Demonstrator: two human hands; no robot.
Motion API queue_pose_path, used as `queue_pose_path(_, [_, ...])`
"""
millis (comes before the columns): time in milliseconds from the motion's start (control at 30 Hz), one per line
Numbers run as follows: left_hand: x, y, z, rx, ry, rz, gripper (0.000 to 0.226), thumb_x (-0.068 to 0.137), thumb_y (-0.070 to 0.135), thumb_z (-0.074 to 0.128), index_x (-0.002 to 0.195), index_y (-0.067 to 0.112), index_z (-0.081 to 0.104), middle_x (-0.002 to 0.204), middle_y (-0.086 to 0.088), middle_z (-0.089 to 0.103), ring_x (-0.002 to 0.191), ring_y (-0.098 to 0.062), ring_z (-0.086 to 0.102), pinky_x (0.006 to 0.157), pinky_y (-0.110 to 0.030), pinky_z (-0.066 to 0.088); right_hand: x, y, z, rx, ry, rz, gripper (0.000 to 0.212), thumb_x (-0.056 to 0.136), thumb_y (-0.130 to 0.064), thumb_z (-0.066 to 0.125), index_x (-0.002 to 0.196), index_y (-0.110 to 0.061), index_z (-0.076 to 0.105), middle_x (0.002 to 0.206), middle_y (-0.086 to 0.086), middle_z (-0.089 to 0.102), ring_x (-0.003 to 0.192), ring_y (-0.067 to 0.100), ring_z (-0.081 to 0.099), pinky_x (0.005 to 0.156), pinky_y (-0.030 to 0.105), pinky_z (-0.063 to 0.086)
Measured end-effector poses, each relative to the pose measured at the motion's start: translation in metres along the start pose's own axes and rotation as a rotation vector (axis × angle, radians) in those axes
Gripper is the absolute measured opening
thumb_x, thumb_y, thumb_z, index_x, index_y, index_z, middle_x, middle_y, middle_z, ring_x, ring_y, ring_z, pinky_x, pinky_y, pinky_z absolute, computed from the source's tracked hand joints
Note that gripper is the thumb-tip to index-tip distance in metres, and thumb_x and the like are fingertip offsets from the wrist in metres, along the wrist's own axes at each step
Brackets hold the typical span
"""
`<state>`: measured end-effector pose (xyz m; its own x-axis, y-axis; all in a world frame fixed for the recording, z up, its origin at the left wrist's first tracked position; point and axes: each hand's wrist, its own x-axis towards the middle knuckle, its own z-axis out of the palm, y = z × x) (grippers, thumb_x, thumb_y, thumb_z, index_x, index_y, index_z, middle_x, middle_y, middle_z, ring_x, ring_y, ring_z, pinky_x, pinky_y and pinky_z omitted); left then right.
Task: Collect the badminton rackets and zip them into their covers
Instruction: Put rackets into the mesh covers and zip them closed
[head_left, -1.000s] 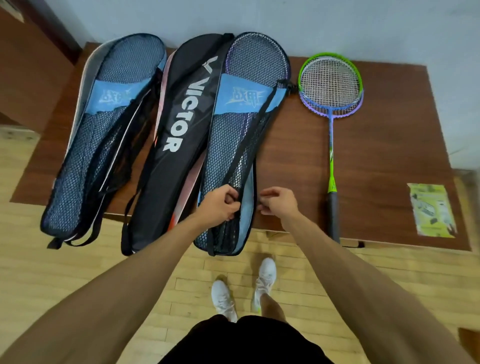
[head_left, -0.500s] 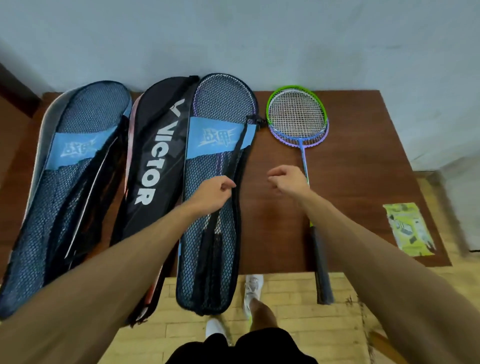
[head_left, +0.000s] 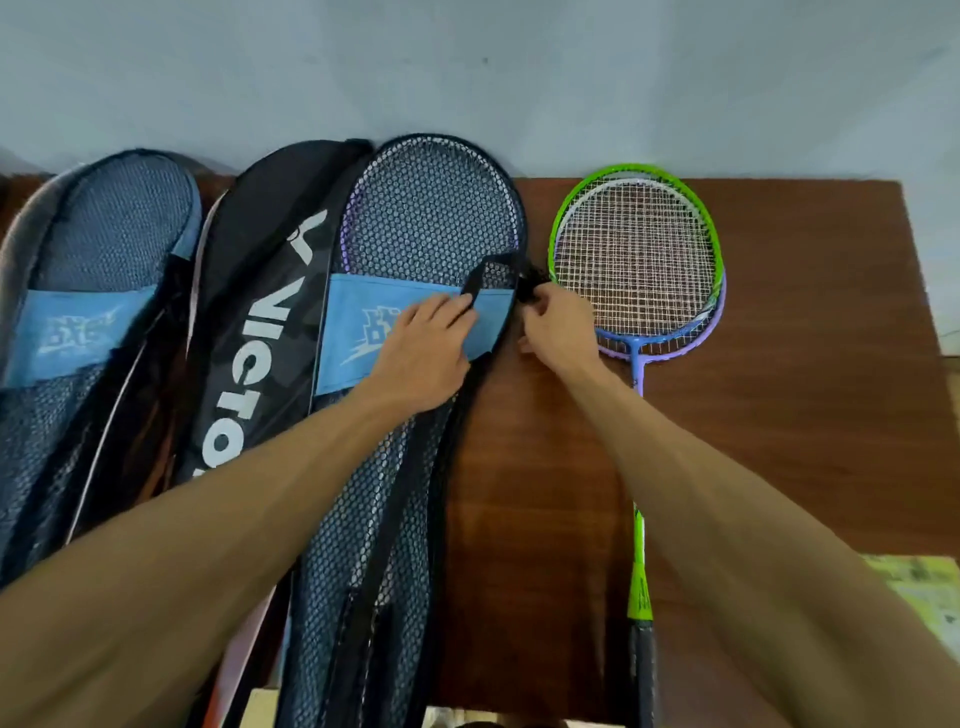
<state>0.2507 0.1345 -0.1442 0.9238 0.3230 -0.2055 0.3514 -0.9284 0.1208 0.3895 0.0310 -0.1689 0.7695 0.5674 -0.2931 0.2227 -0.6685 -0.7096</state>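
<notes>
Black mesh is under both your hands now: the mesh cover (head_left: 431, 218) lies third from the left on the wooden table (head_left: 805, 364), with a purple racket frame showing through its head. A second ago you worked at its handle end near the table's front edge; since then both hands have travelled up to the blue band (head_left: 353, 332). Your left hand (head_left: 421, 353) lies flat on that band, fingers fairly straight, pressing. Your right hand (head_left: 558, 327), free half a second ago, pinches a black tab (head_left: 530, 288) at the cover's right edge; zip pull or strap end, I cannot tell. This cover is probably nearly closed.

The loose rackets (head_left: 636, 254) lie stacked just beside your right hand, heads near the wall and grips past the front edge. The VICTOR cover (head_left: 260, 291) overlaps the mesh cover's left side, so open room lies to the right, across bare wood toward the leaflet (head_left: 914, 587).
</notes>
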Motion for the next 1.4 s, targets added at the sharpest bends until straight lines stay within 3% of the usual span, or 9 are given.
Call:
queue_pose_path(200, [0.014, -0.012, 0.001, 0.100, 0.079, 0.070, 0.055, 0.086, 0.025, 0.055, 0.139, 0.018, 0.045, 0.143, -0.005, 0.045, 0.124, -0.029, 0.045, 0.094, -0.042, 0.041, 0.017, -0.009, 0.011, -0.039, 0.147, 0.043, 0.023, 0.090, -0.022, 0.055, 0.096, -0.002, 0.066, 0.087, 0.014, 0.071, 0.080, 0.029, 0.068, 0.081, 0.035, 0.052])
queue_pose_path(333, [0.022, -0.013, 0.003, 0.173, 0.095, 0.096, 0.053, 0.087, 0.032, 0.060, 0.136, 0.019, 0.047, 0.142, -0.007, 0.046, 0.118, -0.031, 0.048, 0.088, -0.042, 0.044, 0.020, -0.014, 0.013, -0.114, 0.140, 0.040, 0.026, 0.090, -0.019, 0.052, 0.082, 0.000, 0.068, 0.076, 0.015, 0.069, 0.071, 0.028, 0.066, 0.076, 0.033, 0.054])
queue_pose_path(467, [0.022, -0.016, 0.007, 0.219, 0.101, 0.118, 0.054, 0.086, 0.034, 0.061, 0.135, 0.018, 0.047, 0.141, -0.007, 0.047, 0.116, -0.031, 0.050, 0.087, -0.041, 0.046, 0.019, -0.015, 0.013, -0.105, 0.093, 0.061, 0.027, 0.085, -0.014, 0.049, 0.062, -0.003, 0.057, 0.059, 0.017, 0.065, 0.057, 0.031, 0.066, 0.068, 0.041, 0.057])
queue_pose_path(633, [0.024, -0.017, 0.005, 0.199, 0.076, 0.114, 0.053, 0.090, 0.032, 0.057, 0.140, 0.020, 0.042, 0.147, -0.005, 0.040, 0.121, -0.030, 0.044, 0.094, -0.040, 0.040, -0.014, -0.014, 0.010, -0.181, -0.082, -0.009, 0.017, 0.083, -0.010, 0.054, 0.079, 0.004, 0.064, 0.074, 0.020, 0.068, 0.066, 0.036, 0.066, 0.066, 0.046, 0.056])
queue_pose_path(767, [0.024, -0.014, 0.005, 0.193, 0.077, 0.101, 0.052, 0.097, 0.035, 0.045, 0.145, 0.021, 0.032, 0.154, -0.003, 0.029, 0.129, -0.030, 0.034, 0.102, -0.038, 0.033, -0.065, 0.004, 0.019, -0.272, -0.164, -0.207, 0.008, 0.082, -0.012, 0.056, 0.081, -0.006, 0.060, 0.083, 0.011, 0.063, 0.079, 0.032, 0.060, 0.069, 0.041, 0.048])
queue_pose_path(1000, [0.022, -0.009, 0.002, 0.155, 0.101, 0.072, 0.050, 0.093, 0.031, 0.055, 0.140, 0.020, 0.043, 0.149, -0.004, 0.039, 0.126, -0.029, 0.041, 0.100, -0.038, 0.038, -0.114, 0.014, 0.016, -0.385, -0.252, -0.334, 0.009, 0.084, -0.017, 0.054, 0.079, -0.011, 0.056, 0.078, 0.000, 0.054, 0.068, 0.023, 0.057, 0.062, 0.038, 0.049])
queue_pose_path(1233, [-0.033, 0.002, 0.009, -0.003, 0.074, 0.060, 0.042, 0.092, 0.021, 0.052, 0.134, 0.017, 0.051, 0.149, -0.003, 0.037, 0.134, -0.026, 0.035, 0.109, -0.039, 0.027, -0.136, 0.025, 0.023, -0.221, -0.184, -0.180, 0.004, 0.084, -0.021, 0.056, 0.080, -0.021, 0.057, 0.082, -0.008, 0.053, 0.079, 0.020, 0.058, 0.066, 0.033, 0.046])
queue_pose_path(1300, [-0.072, 0.006, 0.014, -0.051, 0.061, 0.046, 0.038, 0.091, 0.022, 0.054, 0.129, 0.019, 0.055, 0.145, -0.001, 0.042, 0.132, -0.024, 0.038, 0.107, -0.041, 0.030, -0.133, 0.023, 0.023, -0.181, -0.172, -0.177, 0.004, 0.085, -0.020, 0.055, 0.081, -0.021, 0.054, 0.084, -0.002, 0.058, 0.082, 0.023, 0.059, 0.067, 0.034, 0.045])
queue_pose_path(1400, [-0.122, 0.010, 0.025, -0.144, -0.012, -0.005, 0.042, 0.090, 0.028, 0.058, 0.131, 0.020, 0.054, 0.142, 0.000, 0.046, 0.136, -0.023, 0.034, 0.105, -0.046, 0.036, -0.133, 0.021, 0.023, -0.190, -0.200, -0.222, 0.011, 0.089, -0.018, 0.054, 0.097, -0.016, 0.061, 0.098, 0.007, 0.068, 0.092, 0.029, 0.062, 0.076, 0.037, 0.049])
